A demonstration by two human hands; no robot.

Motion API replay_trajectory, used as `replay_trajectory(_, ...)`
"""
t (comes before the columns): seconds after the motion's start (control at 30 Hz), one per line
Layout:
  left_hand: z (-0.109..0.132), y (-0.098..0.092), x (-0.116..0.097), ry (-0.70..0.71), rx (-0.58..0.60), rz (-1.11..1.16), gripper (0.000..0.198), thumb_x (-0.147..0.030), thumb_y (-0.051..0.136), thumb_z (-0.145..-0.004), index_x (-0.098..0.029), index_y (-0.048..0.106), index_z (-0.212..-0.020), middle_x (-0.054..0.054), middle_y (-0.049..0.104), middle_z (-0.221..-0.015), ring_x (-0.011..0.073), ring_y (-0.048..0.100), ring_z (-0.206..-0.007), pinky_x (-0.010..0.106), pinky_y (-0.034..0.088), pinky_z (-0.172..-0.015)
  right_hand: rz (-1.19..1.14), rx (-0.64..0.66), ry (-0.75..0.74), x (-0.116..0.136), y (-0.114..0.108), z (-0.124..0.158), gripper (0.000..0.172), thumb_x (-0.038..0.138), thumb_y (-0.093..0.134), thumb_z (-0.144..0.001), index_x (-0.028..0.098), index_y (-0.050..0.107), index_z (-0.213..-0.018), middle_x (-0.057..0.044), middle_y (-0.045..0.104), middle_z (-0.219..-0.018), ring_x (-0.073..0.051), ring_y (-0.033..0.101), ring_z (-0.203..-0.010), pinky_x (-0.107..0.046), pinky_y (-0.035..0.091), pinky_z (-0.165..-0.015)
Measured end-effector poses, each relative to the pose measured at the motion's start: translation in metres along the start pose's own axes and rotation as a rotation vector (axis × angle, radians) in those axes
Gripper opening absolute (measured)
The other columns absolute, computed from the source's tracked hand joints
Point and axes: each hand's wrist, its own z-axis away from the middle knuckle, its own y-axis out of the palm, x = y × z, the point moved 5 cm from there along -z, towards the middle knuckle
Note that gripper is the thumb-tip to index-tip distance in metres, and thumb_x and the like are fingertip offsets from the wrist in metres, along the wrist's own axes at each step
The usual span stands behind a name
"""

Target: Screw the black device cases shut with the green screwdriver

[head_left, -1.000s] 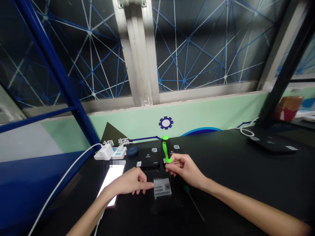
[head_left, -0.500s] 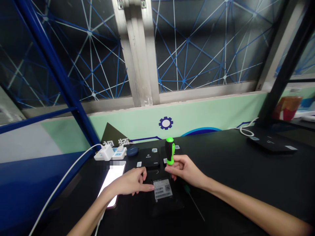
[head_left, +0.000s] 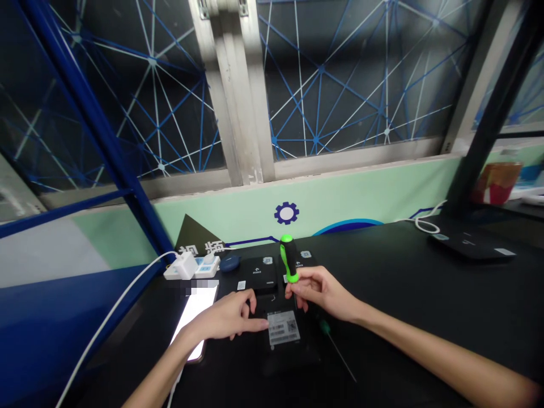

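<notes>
A black, flat set-top box [head_left: 289,357] lies in front of me with its white printed label [head_left: 283,327] facing up. My left hand [head_left: 233,317] grips its left side; the thumb rests at the label's edge and the forefinger bends near the far left corner. My right hand [head_left: 318,292] pinches a screwdriver [head_left: 289,258] with a green and black handle, just below the handle. The screwdriver stands nearly upright over the box's far right part, and its tip is hidden by my fingers. A second, green-handled screwdriver [head_left: 340,351] lies right of the box.
Behind the box are two more black boxes [head_left: 257,273] [head_left: 304,259]. To the left lie a lit phone [head_left: 198,311], a power strip [head_left: 208,266] with a white charger [head_left: 186,266], and a dark blue case [head_left: 230,263]. Another black box [head_left: 471,245] and white cable [head_left: 427,226] are far right.
The upright screwdriver's handle has turned in my right fingers and leans slightly left. My left hand stays on the box. The view has shifted a little.
</notes>
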Motion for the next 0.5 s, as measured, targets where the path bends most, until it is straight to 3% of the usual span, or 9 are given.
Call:
replay_trajectory(0.17,-0.0005,-0.0003,0.0008,0.002,-0.006,-0.008,0.052,-0.066,0.067,-0.075,-0.021,0.047,-0.088,-0.008,0.052,-0.061,0.0087,0.05,-0.044,0.018,0.035,-0.04,0.006,-0.076,0.032,-0.0056,-0.0034,-0.0009,0.034,0.044,0.082,-0.071,0.015,0.064,-0.072,0.005,0.058,-0.056,-0.009,0.054,-0.048,-0.023,0.048,-0.053)
replay_trajectory(0.37,-0.0002,0.0005,-0.0012,0.023,0.001,-0.022,0.051,-0.068,0.066,-0.076,-0.02,0.049,-0.083,-0.006,0.053,-0.062,0.0093,0.05,-0.046,0.018,0.036,-0.041,-0.088,-0.119,0.061,-0.0098,-0.0035,-0.0045,0.04,0.039,0.09,-0.059,0.015,0.065,-0.08,0.003,0.065,-0.063,-0.01,0.058,-0.051,-0.024,0.052,-0.054)
replay_trajectory(0.5,0.001,-0.0007,-0.0017,0.017,-0.001,-0.041,0.052,-0.068,0.067,-0.074,-0.021,0.049,-0.087,-0.006,0.054,-0.063,0.0091,0.05,-0.045,0.018,0.036,-0.041,-0.063,-0.09,0.061,-0.0044,-0.0032,-0.0027,0.036,0.042,0.086,-0.065,0.014,0.065,-0.074,0.0,0.069,-0.067,-0.011,0.06,-0.055,-0.022,0.049,-0.052)
